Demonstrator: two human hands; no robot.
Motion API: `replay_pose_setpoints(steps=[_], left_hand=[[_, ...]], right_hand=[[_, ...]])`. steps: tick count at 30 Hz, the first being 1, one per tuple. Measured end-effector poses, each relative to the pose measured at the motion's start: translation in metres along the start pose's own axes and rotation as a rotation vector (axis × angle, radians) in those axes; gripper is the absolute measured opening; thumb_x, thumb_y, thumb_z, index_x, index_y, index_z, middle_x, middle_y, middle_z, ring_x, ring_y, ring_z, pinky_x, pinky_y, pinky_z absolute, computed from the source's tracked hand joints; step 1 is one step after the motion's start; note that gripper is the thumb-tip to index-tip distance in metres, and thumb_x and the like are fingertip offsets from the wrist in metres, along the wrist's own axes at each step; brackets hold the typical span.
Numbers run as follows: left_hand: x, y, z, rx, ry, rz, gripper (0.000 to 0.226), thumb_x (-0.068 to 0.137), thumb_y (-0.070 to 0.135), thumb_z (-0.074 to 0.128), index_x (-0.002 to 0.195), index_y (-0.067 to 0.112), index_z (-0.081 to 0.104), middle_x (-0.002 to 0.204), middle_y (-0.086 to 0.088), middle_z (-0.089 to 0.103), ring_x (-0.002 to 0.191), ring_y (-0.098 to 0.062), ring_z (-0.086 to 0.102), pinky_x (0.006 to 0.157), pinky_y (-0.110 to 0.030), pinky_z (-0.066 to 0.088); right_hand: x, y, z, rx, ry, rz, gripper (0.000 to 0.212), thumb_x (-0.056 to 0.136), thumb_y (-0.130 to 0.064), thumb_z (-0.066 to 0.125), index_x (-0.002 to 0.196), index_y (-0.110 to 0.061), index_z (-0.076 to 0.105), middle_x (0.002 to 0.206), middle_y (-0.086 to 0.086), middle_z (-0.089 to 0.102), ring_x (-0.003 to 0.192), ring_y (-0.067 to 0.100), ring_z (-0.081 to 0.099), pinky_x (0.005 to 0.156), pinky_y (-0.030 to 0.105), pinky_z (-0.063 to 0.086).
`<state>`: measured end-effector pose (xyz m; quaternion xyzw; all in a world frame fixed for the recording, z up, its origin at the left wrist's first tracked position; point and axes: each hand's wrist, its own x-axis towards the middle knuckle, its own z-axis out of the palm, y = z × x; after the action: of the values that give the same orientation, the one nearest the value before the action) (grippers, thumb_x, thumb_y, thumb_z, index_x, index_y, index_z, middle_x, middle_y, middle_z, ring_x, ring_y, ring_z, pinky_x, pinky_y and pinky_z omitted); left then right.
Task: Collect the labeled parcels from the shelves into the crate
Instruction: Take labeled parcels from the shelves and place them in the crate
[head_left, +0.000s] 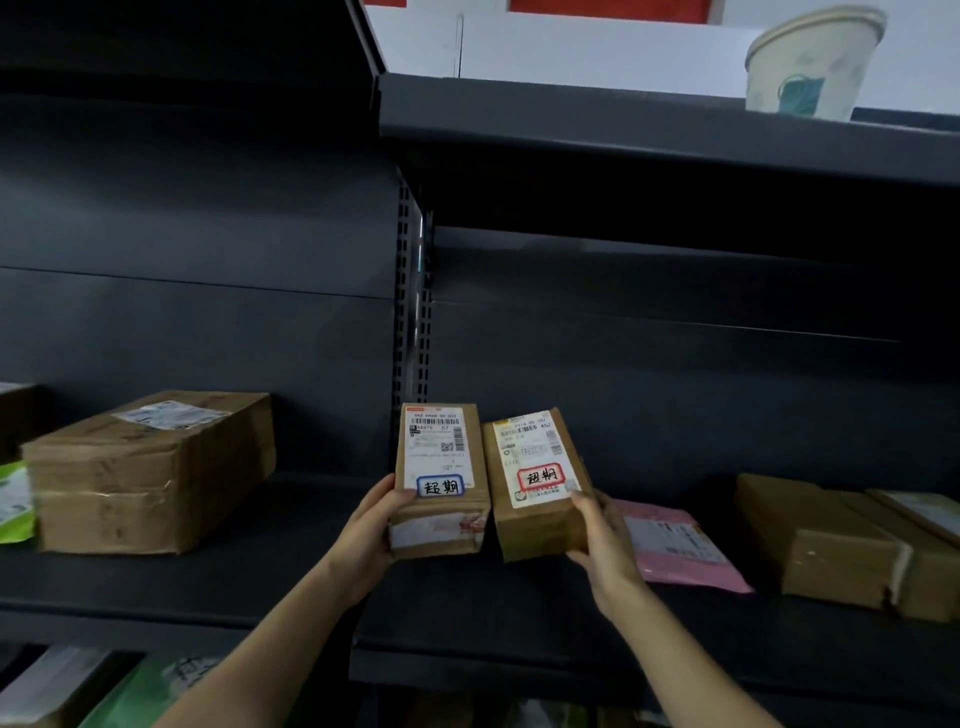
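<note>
We are gripping the blue-tagged parcel (441, 467) in our left hand (371, 530) and the red-tagged parcel (537, 483) in our right hand (602, 551), fingers (583, 503) curled round each, neither yet crated.

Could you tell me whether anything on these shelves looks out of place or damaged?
A paper cup stands on the top shelf, not a parcel like the rest. The large box at left is creased across its front, and the right-hand box looks torn at its near corner.

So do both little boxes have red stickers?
No, the left box has a blue-edged sticker; the right box a red-edged sticker.
</note>
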<state>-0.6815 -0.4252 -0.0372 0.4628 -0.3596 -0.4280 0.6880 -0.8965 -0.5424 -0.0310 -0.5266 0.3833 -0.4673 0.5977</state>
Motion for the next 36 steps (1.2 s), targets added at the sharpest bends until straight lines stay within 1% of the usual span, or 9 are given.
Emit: replay_pose_setpoints(steps=[4,10,15,18,23,26,30,34,36], left_hand=[[-0.008,0.004,0.008,0.033,-0.042,0.003,0.028,0.091,0.02,0.049,0.117,0.024,0.057,0.103,-0.005,0.072,0.093,-0.021,0.067,0.077,-0.037,0.054],[-0.019,0.012,0.01,0.129,-0.11,0.032,0.049,0.081,0.017,0.06,0.127,0.032,0.051,0.115,-0.004,0.068,0.102,-0.017,0.066,0.081,-0.029,0.049],[-0.022,0.013,0.012,0.139,-0.13,0.054,0.059,0.085,0.002,0.052,0.136,0.03,0.044,0.124,-0.005,0.064,0.116,-0.026,0.059,0.1,-0.04,0.044],[-0.028,0.015,0.019,0.182,-0.14,0.071,0.059,0.075,0.006,0.063,0.126,0.031,0.05,0.118,-0.004,0.068,0.109,-0.024,0.064,0.096,-0.041,0.047],[-0.035,0.005,0.027,0.206,0.02,0.089,0.038,0.086,0.003,0.058,0.121,0.019,0.054,0.106,-0.005,0.072,0.096,-0.023,0.069,0.085,-0.037,0.053],[-0.044,-0.001,0.028,0.241,0.113,0.111,0.024,0.09,0.007,0.055,0.109,0.02,0.06,0.107,-0.008,0.071,0.095,-0.024,0.069,0.086,-0.039,0.053],[-0.06,-0.001,0.027,0.274,0.235,0.133,0.015,0.089,0.014,0.059,0.1,0.024,0.062,0.101,-0.008,0.072,0.093,-0.025,0.07,0.085,-0.043,0.054],[-0.077,0.005,0.021,0.318,0.306,0.175,0.021,0.088,0.015,0.061,0.109,0.016,0.062,0.098,-0.003,0.072,0.089,-0.02,0.07,0.08,-0.037,0.056],[-0.084,0.009,0.015,0.344,0.324,0.197,0.021,0.088,0.015,0.061,0.109,0.015,0.061,0.095,0.0,0.071,0.081,-0.012,0.071,0.069,-0.026,0.057]], right_hand=[[-0.005,-0.008,-0.005,0.078,-0.071,-0.041,0.034,0.088,-0.034,0.056,0.119,-0.03,0.045,0.109,-0.002,0.058,0.096,0.012,0.055,0.086,0.035,0.045],[-0.012,-0.002,-0.027,-0.059,-0.179,-0.087,0.026,0.089,-0.025,0.053,0.113,-0.034,0.055,0.12,-0.006,0.06,0.116,0.013,0.05,0.102,0.034,0.034],[-0.022,-0.003,-0.041,-0.125,-0.235,-0.157,0.05,0.087,-0.001,0.051,0.112,-0.045,0.049,0.112,-0.011,0.065,0.111,0.008,0.055,0.099,0.034,0.041],[-0.028,-0.004,-0.045,-0.181,-0.224,-0.185,0.053,0.087,-0.006,0.056,0.124,-0.042,0.043,0.113,-0.014,0.063,0.112,0.009,0.055,0.104,0.041,0.039],[-0.04,-0.008,-0.047,-0.207,-0.192,-0.228,0.048,0.089,-0.019,0.057,0.133,-0.026,0.037,0.109,-0.015,0.054,0.089,-0.009,0.048,0.085,0.021,0.036],[-0.046,-0.007,-0.048,-0.231,-0.194,-0.232,0.046,0.09,-0.02,0.056,0.131,-0.027,0.037,0.1,-0.022,0.052,0.088,-0.009,0.047,0.088,0.024,0.036],[-0.048,-0.001,-0.045,-0.253,-0.216,-0.225,0.045,0.091,-0.026,0.055,0.133,-0.027,0.038,0.118,-0.008,0.056,0.105,0.005,0.053,0.092,0.028,0.039],[-0.055,0.003,-0.036,-0.254,-0.229,-0.213,0.055,0.09,-0.032,0.055,0.14,-0.027,0.033,0.131,-0.006,0.05,0.117,0.011,0.047,0.103,0.036,0.037],[-0.061,0.002,-0.028,-0.245,-0.251,-0.214,0.052,0.091,-0.03,0.054,0.139,-0.025,0.034,0.125,-0.008,0.052,0.108,0.007,0.049,0.1,0.032,0.037]])
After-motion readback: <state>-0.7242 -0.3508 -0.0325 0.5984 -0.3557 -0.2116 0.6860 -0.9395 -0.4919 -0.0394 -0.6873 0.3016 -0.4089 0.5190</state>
